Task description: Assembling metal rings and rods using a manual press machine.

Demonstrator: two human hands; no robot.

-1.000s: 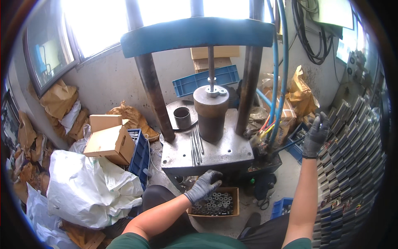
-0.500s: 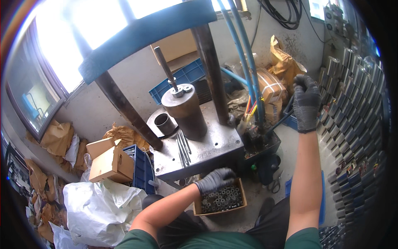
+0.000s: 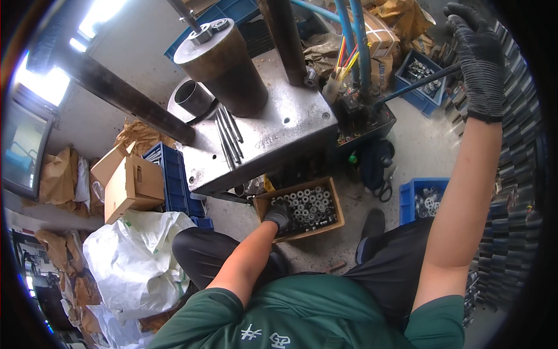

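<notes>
My left hand [image 3: 278,216], in a grey glove, reaches into a cardboard box [image 3: 336,203] of small metal rings that look like bearings [image 3: 311,206]; its fingers are hidden or too dark to make out. At the far right my right hand [image 3: 478,61], gloved too, is raised with fingers stretched upward. The end of a dark lever [image 3: 421,82] meets its palm side; whether it presses the lever I cannot tell. On the press table [image 3: 279,134] stands a thick steel cylinder [image 3: 224,72], with two bearings [image 3: 201,34] and an upright rod on top. Several thin metal rods [image 3: 228,136] lie beside it.
Press columns [image 3: 133,96] rise from the table. A short steel tube [image 3: 193,99] stands by the cylinder. Blue crates [image 3: 423,198] of metal parts stand at right. Stacked metal tubes line the right side. An open carton [image 3: 136,186] and a white sack [image 3: 136,262] are at left.
My left hand has lowered into the box of bearings. My right hand has moved right and up in view, its fingers straightening. The view has tilted downward.
</notes>
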